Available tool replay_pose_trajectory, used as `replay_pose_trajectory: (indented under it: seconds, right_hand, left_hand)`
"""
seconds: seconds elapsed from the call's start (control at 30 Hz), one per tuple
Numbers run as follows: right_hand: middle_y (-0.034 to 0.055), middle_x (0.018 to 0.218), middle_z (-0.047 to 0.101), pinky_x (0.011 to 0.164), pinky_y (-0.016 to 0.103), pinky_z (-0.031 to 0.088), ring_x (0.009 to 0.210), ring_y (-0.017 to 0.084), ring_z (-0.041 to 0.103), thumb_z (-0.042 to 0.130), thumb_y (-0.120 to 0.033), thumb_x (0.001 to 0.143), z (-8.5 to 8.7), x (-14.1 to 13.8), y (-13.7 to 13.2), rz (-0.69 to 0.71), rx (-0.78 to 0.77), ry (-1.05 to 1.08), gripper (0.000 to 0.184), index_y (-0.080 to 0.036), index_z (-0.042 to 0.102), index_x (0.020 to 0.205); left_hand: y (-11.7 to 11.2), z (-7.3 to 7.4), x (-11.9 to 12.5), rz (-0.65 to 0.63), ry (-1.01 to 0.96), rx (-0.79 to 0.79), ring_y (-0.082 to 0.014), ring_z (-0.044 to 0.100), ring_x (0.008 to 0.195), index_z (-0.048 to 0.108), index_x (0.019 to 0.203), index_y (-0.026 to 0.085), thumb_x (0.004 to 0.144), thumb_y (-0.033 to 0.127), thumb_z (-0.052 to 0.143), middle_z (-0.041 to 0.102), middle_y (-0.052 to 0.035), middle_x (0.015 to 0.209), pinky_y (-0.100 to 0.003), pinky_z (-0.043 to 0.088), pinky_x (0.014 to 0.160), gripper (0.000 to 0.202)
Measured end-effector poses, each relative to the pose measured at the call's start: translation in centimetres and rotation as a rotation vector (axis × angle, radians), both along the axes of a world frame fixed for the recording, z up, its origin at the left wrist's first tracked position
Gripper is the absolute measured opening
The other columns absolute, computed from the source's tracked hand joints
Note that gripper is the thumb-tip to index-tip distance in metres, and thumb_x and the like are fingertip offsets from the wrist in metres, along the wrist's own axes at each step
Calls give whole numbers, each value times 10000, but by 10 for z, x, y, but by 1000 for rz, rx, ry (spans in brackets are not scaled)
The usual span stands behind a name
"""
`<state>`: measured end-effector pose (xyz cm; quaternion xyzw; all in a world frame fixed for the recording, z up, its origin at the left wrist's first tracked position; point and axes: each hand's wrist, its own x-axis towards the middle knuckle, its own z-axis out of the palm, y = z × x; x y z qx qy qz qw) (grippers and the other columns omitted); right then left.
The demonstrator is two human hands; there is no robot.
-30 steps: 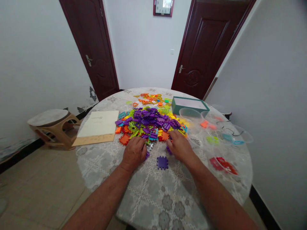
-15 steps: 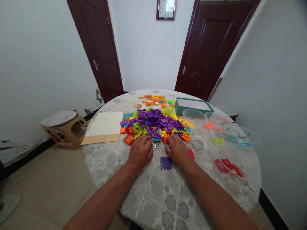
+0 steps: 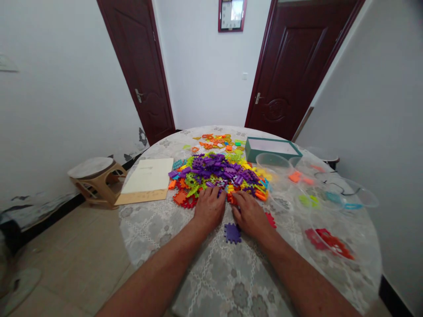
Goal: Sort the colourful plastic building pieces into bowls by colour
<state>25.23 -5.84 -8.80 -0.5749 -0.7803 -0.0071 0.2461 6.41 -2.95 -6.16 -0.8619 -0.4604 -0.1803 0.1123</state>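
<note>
A heap of plastic interlocking tiles (image 3: 216, 165), mostly purple on top with green, yellow, orange and blue ones, lies in the middle of the table. At its front edge my left hand (image 3: 210, 206) reaches in, its fingers stretched forward over the pieces; its thumb side faces the right hand. My right hand (image 3: 250, 213) has bent fingers around an orange-red tile (image 3: 231, 197) at the heap's near side, which they partly cover. Just below that hand a single purple tile (image 3: 232, 233) lies flat. Beside its wrist is a red tile (image 3: 271, 219), partly hidden.
Clear plastic tubs (image 3: 330, 233) with a few coloured pieces stand on the right. Behind them is a green-sided box (image 3: 274, 149). Paper on a board (image 3: 148, 176) lies left of the heap. More small pieces (image 3: 216, 141) are scattered at the back. A stool (image 3: 95, 180) stands left.
The camera view has shifted slightly. My left hand has moved right and closer to my right hand, covering more of the heap's front; my right hand stays by the orange-red tile.
</note>
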Motion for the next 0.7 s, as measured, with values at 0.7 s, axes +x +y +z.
replay_pose_trajectory:
  seconds: [0.7]
  right_hand:
    - [146,1456,596,1177,495,455,1360,270,536,561,-203,986,10,-3,-7,82,9,108,524,-192,510,1508]
  left_hand:
    - [0,-10,-6,-210,-115,-20,-295,604,954,674,1026,224,973,231,615,703,-85,971,-468,473,841,80]
